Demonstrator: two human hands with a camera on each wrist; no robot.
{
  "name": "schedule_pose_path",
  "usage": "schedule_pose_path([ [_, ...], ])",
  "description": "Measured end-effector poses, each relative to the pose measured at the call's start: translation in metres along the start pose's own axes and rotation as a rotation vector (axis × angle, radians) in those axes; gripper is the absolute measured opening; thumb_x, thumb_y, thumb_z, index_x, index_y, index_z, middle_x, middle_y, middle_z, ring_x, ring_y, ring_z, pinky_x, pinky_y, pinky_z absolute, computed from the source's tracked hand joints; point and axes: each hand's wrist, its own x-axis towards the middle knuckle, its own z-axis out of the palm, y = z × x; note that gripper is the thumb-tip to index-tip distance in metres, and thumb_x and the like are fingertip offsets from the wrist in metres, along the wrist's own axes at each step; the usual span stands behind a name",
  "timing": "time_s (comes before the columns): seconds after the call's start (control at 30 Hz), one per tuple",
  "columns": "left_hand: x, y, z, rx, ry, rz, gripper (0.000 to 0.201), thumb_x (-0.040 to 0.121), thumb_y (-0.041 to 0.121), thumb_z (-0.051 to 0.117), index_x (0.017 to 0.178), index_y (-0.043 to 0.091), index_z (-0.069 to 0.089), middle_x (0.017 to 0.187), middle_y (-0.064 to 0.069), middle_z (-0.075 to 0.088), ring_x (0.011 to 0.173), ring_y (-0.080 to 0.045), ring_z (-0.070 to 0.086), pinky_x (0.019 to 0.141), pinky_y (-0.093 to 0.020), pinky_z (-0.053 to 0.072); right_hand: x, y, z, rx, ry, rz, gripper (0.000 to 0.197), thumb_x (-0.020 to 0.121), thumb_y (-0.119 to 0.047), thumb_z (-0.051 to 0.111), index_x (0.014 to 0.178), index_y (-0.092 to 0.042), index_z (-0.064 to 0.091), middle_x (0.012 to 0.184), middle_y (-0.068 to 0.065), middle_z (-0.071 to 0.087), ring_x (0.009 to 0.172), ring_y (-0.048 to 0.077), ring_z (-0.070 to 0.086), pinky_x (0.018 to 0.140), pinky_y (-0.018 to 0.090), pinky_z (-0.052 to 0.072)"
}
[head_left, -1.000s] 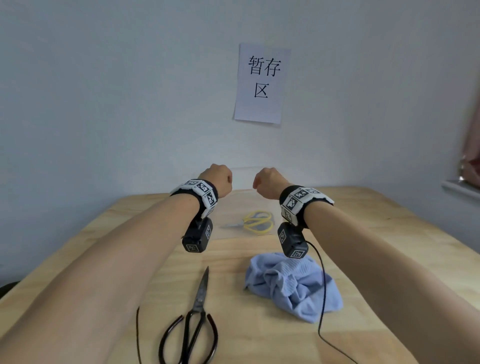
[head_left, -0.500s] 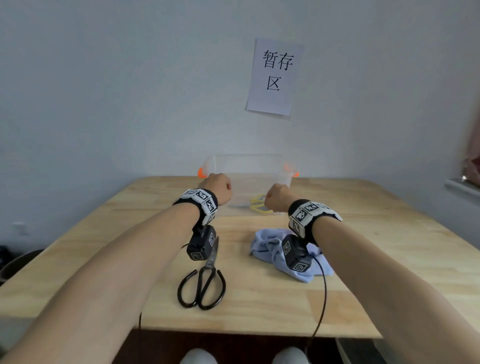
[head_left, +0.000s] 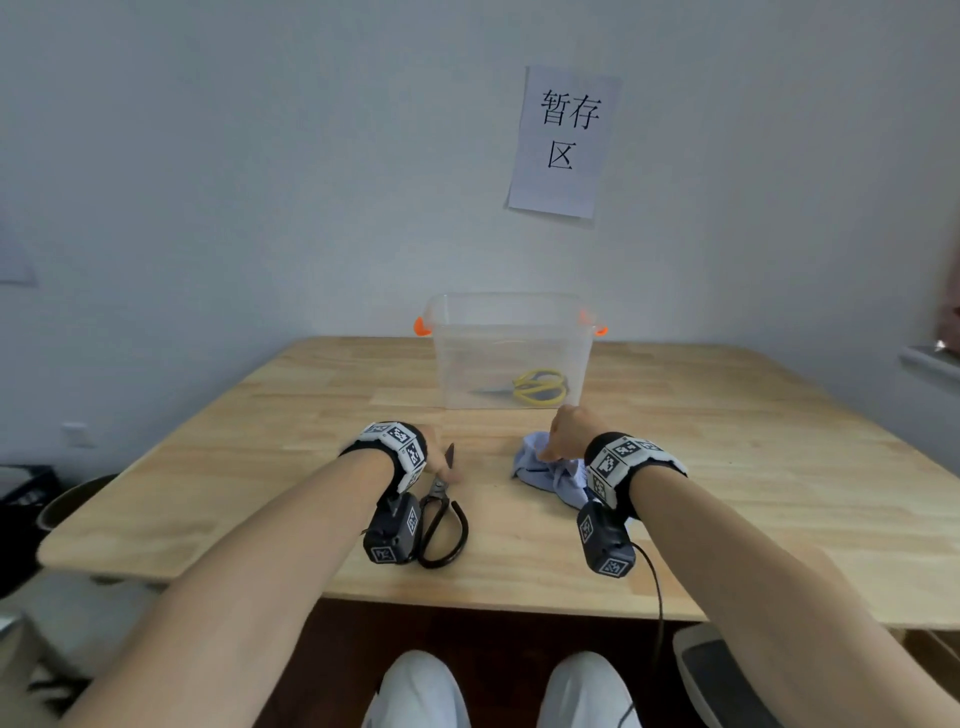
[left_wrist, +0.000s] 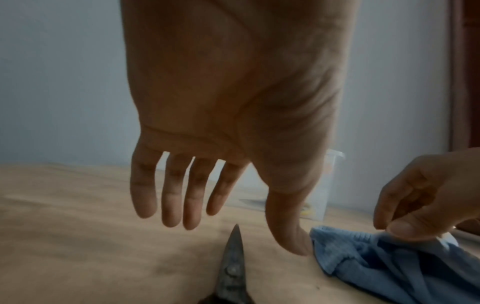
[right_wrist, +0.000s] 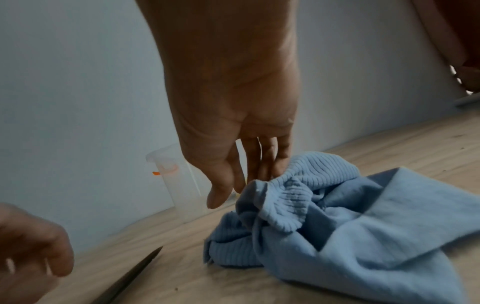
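The left hand (left_wrist: 233, 102) hangs over the near middle of the wooden table (head_left: 260, 467), palm down; its fingers (left_wrist: 171, 205) are straight and a little apart, and they hold nothing; they hover just above the blade tip of the black scissors (left_wrist: 232, 267), without contact as far as the left wrist view shows. The scissors lie flat and closed on the table, with the point to the far side and the handle loops toward the near edge; the left thumb comes down between the blade and the blue cloth (right_wrist: 363, 216).

The cloth lies crumpled on the table just to the right of the scissors; the two are near but apart. The right hand (right_wrist: 233, 92) is over the far left part of the cloth; its fingers (right_wrist: 265, 160) are close together and their tips go behind the ribbed hem; the thumb stands just beside the fold; if thumb and fingers already clamp the fabric, I cannot tell.

Farther on the table stands a clear plastic box (head_left: 511, 343) with orange handles; a pair of yellow scissors (head_left: 540, 387) lies inside on its bottom. On the wall above it hangs a paper sheet (head_left: 563, 140) with printed characters.
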Motion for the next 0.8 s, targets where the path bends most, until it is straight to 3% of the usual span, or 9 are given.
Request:
schedule_pose_path([
  [0.1,0.0,-0.005,0.012,-0.008,-0.099,-0.072,0.092,0.076,0.07,0.067,0.139,0.007,0.045,0.134,-0.012,0.056,0.12,-0.027,0.055,0.099,-0.037,0.047,-0.003,-0.003,0.006,-0.065,0.024,-0.034,0.034,0.092,-0.042,0.06,0.093,-0.008,0.057,0.078,0.002,0.053,0.081,0.019,0.052,0.069,0.029,0.045],
  [0.23,0.0,-0.003,0.024,-0.029,-0.166,-0.122,0.103,0.075,0.074,0.065,0.148,0.007,0.035,0.146,-0.014,0.047,0.129,-0.028,0.05,0.108,-0.039,0.041,0.0,-0.005,0.018,-0.024,0.068,-0.1,0.031,0.088,-0.031,0.066,0.111,-0.011,0.068,0.113,0.007,0.063,0.112,0.027,0.051,0.091,0.035,0.04],
  [0.3,-0.003,-0.001,0.028,-0.013,-0.142,-0.125,0.098,0.077,0.072,0.064,0.145,0.007,0.038,0.143,-0.015,0.049,0.128,-0.029,0.051,0.107,-0.038,0.041,0.001,-0.007,0.025,-0.035,0.092,-0.137,0.032,0.087,-0.029,0.066,0.114,-0.012,0.068,0.119,0.008,0.062,0.121,0.029,0.046,0.097,0.037,0.039],
  [0.4,-0.001,-0.001,0.035,0.005,-0.084,-0.071,0.094,0.075,0.073,0.066,0.136,0.005,0.046,0.131,-0.014,0.057,0.117,-0.028,0.057,0.097,-0.037,0.046,0.001,-0.01,0.035,-0.067,0.071,-0.174,0.037,0.086,-0.032,0.068,0.118,-0.013,0.067,0.121,0.008,0.063,0.122,0.029,0.045,0.1,0.039,0.038],
  [0.53,0.017,-0.008,0.047,-0.005,-0.052,-0.049,0.098,0.069,0.082,0.061,0.136,0.01,0.05,0.127,-0.012,0.061,0.111,-0.027,0.059,0.096,-0.039,0.047,0.001,-0.013,0.045,-0.072,0.138,-0.221,0.036,0.089,-0.033,0.065,0.119,-0.012,0.065,0.122,0.008,0.063,0.122,0.028,0.045,0.101,0.036,0.035],
  [0.6,0.008,-0.01,0.043,-0.039,-0.077,-0.063,0.092,0.073,0.079,0.06,0.131,0.008,0.052,0.12,-0.009,0.062,0.099,-0.023,0.059,0.084,-0.032,0.047,0.003,-0.015,0.047,-0.085,0.22,-0.25,0.037,0.09,-0.032,0.063,0.121,-0.012,0.062,0.125,0.008,0.06,0.122,0.027,0.045,0.1,0.036,0.034],
  [0.7,0.002,-0.009,0.039,-0.068,-0.098,-0.081,0.069,0.085,0.069,0.057,0.122,0.011,0.052,0.082,-0.003,0.049,0.067,-0.015,0.046,0.057,-0.025,0.037,0.005,-0.018,0.051,-0.065,0.205,-0.266,0.043,0.09,-0.034,0.065,0.127,-0.016,0.056,0.128,0.008,0.056,0.124,0.027,0.043,0.1,0.037,0.033],
  [0.73,-0.001,-0.008,0.036,-0.075,-0.106,-0.081,0.068,0.086,0.067,0.058,0.123,0.011,0.052,0.08,-0.003,0.047,0.066,-0.016,0.045,0.057,-0.025,0.036,0.007,-0.019,0.052,-0.059,0.185,-0.264,0.044,0.09,-0.033,0.065,0.13,-0.017,0.056,0.13,0.008,0.055,0.126,0.028,0.041,0.1,0.037,0.033],
  [0.8,-0.001,-0.009,0.035,-0.113,-0.126,-0.077,0.076,0.085,0.065,0.062,0.131,0.005,0.052,0.1,-0.009,0.06,0.081,-0.023,0.055,0.067,-0.028,0.042,0.01,-0.019,0.054,-0.059,0.164,-0.239,0.041,0.092,-0.033,0.063,0.129,-0.017,0.06,0.13,0.01,0.054,0.127,0.029,0.039,0.101,0.039,0.034],
])
